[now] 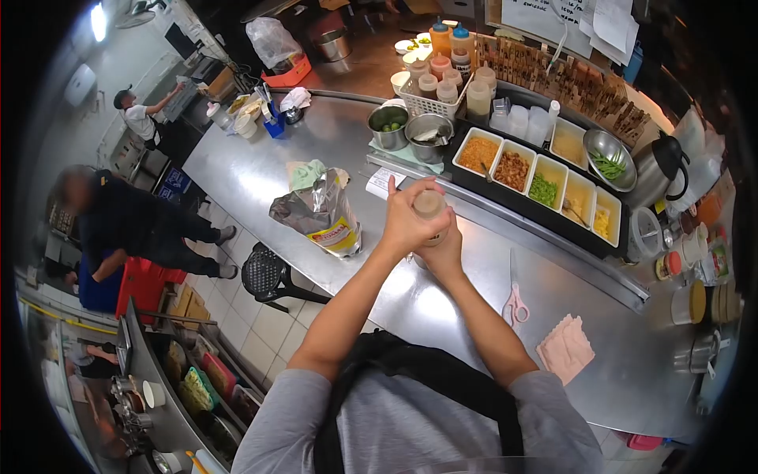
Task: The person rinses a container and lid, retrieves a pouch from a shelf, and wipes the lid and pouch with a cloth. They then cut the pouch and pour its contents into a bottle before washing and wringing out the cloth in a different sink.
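Observation:
Both hands meet over the steel counter around one small bottle with a pale, round top. My left hand is wrapped round its upper part, and my right hand holds it lower down. The bottle's contents are hidden by my fingers. Left of my hands lies a crumpled silver and yellow foil bag, with a pale green cloth behind it. A white paper slip is just beyond my left hand. Pink-handled scissors and a pink cloth lie to the right.
A black rack of food tubs runs along the counter's far side. Behind it are a basket of squeeze bottles, metal pots and a thermos. A black stool stands at left; one person is beyond it, another further back.

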The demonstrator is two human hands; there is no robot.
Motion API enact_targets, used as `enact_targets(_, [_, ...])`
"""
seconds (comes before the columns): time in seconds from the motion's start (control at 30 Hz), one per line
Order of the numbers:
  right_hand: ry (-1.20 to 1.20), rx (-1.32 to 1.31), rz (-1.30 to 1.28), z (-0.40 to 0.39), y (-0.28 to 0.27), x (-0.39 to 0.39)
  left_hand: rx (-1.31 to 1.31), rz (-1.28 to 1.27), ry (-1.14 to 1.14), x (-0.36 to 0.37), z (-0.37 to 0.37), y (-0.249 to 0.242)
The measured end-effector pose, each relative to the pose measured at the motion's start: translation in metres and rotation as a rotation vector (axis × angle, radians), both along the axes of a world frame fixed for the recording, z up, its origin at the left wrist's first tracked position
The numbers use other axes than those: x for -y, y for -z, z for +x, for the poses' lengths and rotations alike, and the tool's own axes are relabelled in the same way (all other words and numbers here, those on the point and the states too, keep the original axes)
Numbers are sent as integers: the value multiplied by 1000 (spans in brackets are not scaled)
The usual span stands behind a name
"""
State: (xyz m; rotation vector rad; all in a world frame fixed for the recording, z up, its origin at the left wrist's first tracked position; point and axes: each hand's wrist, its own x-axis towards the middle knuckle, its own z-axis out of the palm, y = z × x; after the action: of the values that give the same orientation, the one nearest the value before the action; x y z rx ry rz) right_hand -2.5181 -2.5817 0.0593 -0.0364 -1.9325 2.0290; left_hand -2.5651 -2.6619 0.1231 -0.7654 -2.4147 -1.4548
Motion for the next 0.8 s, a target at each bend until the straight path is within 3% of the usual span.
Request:
enact_targets(0.03, [-1, -7, -1, -8, 13, 9, -7, -1, -1, -1, 1, 0])
enact_targets(0.1, [316, -159, 21, -24, 43, 29, -19, 66, -223, -7, 9, 1])
enact_targets(0.23, [370, -157, 17, -28, 38, 28, -37, -7, -397, -8, 22, -5])
enact_targets(0.3, [298, -178, 126, -27, 28, 15, -115, -88, -271, 9, 44, -12])
enact_targets(0.37, [229, -162, 100, -26, 14, 4, -110, -77, -285, 17, 50, -19])
enact_targets(0.43, [113, -59, 51, -23, 11, 4, -1, 64, -254, 19, 49, -27])
enact_targets(0.5, [-71, -125, -3, -41, 46, -1, -31, 100, -169, 21, 46, -19])
enact_targets(0.53, [79, -184, 124, -48, 73, -1, -70, 127, -60, 11, 38, -17])
enact_targets(0.6, [64, -61, 104, -33, 43, -7, -20, 48, -108, 15, 51, -21])
enact_targets(0.7, [-6, -103, -1, -29, 26, -9, 106, -46, -199, 16, 46, -20])
enact_targets(0.77, [-91, -76, 2, -28, 17, -13, -212, -82, -168, 10, 24, -9])
enact_targets(0.8, [-86, -80, 9, -27, 14, -15, -216, -75, -163, 9, 20, -7])
